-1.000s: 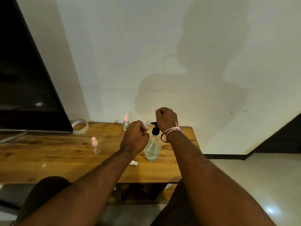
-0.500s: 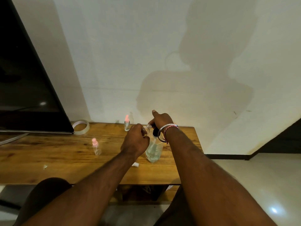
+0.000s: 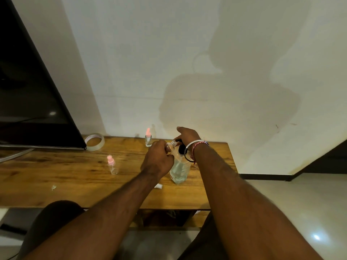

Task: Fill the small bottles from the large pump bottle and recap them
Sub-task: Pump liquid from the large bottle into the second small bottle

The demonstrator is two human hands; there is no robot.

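Observation:
The large clear pump bottle (image 3: pixel 179 170) stands on the wooden table (image 3: pixel 75 177), its black pump head under my right hand (image 3: pixel 186 136), which presses down on it with the fingers fairly straight. My left hand (image 3: pixel 157 160) grips a small uncapped clear bottle (image 3: pixel 170 146), tilted with its mouth at the pump's nozzle. A small bottle with a pink cap (image 3: pixel 112 165) stands to the left. Another pink-topped small bottle (image 3: pixel 148 138) stands near the wall. A small white cap (image 3: pixel 158 186) lies on the table below my left wrist.
A dark TV screen (image 3: pixel 28 91) fills the left, on the table's back. A roll of clear tape (image 3: pixel 94 141) lies beside it. The table's right edge ends near the pump bottle, with floor (image 3: pixel 300 212) beyond. My knees sit under the front edge.
My right hand went from a raised fist above the pump to pressing down on the pump head. My left hand keeps the small bottle at the nozzle.

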